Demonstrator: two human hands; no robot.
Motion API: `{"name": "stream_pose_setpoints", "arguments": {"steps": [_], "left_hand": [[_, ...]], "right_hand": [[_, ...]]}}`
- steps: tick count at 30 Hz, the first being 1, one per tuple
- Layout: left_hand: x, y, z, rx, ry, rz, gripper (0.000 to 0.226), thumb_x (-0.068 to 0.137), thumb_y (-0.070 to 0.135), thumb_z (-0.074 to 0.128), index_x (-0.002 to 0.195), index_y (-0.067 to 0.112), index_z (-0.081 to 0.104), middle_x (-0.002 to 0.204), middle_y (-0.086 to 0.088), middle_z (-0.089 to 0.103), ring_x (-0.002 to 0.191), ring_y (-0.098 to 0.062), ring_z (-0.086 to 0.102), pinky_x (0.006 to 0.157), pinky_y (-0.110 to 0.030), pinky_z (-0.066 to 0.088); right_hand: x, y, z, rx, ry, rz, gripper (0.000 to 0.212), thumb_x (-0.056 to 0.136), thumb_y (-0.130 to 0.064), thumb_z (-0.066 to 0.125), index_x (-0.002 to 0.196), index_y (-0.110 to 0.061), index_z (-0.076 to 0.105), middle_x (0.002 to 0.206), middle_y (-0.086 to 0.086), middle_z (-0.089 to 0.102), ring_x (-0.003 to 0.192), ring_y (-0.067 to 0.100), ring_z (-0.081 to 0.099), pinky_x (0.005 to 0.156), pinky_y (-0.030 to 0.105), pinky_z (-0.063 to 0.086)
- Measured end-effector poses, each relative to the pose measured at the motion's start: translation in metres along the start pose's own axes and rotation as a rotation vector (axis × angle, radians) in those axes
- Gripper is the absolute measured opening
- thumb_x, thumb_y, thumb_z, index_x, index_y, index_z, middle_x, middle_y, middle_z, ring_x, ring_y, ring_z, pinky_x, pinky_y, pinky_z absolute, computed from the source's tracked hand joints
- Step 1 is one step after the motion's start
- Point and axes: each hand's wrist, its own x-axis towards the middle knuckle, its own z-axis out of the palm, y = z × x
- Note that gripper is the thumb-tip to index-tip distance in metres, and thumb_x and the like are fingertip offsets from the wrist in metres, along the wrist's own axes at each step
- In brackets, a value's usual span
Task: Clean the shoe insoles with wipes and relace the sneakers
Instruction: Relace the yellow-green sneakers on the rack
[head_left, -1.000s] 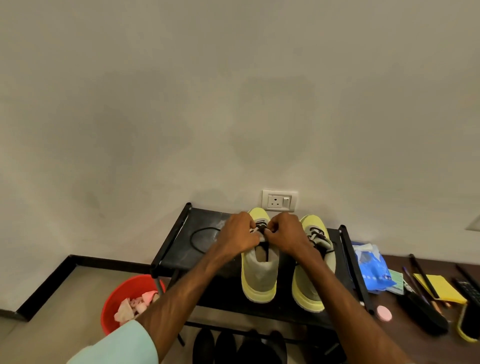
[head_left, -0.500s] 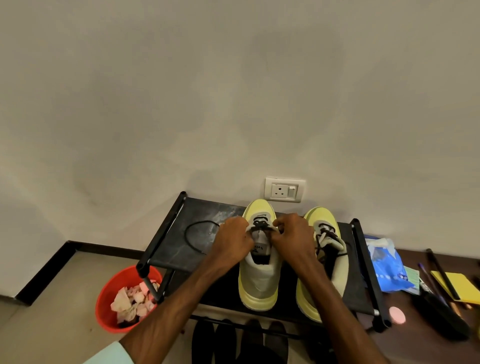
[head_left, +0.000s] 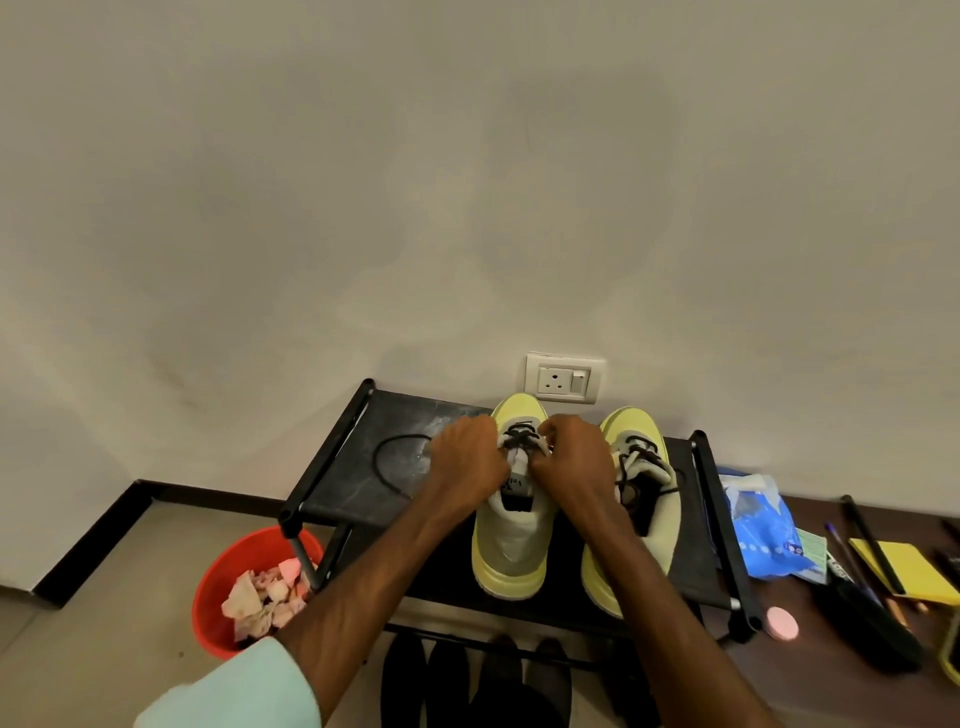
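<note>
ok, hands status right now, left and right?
Left hand: fingers curled, pinching the lace on the left sneaker.
Right hand: fingers curled, pinching the same lace.

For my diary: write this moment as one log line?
relacing | left hand, right hand: pinching black lace | left yellow sneaker | black rack

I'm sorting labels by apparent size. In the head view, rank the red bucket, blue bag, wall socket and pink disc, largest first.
1. red bucket, largest even though it is partly hidden
2. blue bag, not far behind the bucket
3. wall socket
4. pink disc, clearly smallest
</note>
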Motion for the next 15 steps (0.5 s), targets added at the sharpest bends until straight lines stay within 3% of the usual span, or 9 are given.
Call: {"name": "stream_pose_setpoints", "arguments": {"steps": [6, 15], "left_hand": [[0.021, 0.028, -0.003, 0.124, -0.060, -0.007, 0.031, 0.093, 0.017, 0.066, 0.122, 0.011, 0.059, 0.123, -0.013, 0.062, 0.114, -0.032, 0.062, 0.088, -0.039, 0.051], [0.017, 0.015, 0.005, -0.020, -0.040, 0.003, 0.025, 0.090, 0.014, 0.064, 0.113, 0.004, 0.060, 0.117, -0.017, 0.063, 0.108, -0.034, 0.059, 0.085, -0.041, 0.049]], "right_hand": [[0.013, -0.020, -0.004, -0.115, -0.071, 0.000, 0.024, 0.086, -0.017, 0.068, 0.106, -0.006, 0.062, 0.109, 0.017, 0.066, 0.102, 0.038, 0.065, 0.071, 0.033, 0.043], [0.007, -0.010, 0.011, 0.022, 0.000, 0.057, 0.019, 0.075, -0.017, 0.069, 0.090, -0.006, 0.068, 0.091, 0.016, 0.070, 0.087, 0.038, 0.067, 0.064, 0.031, 0.043]]}}
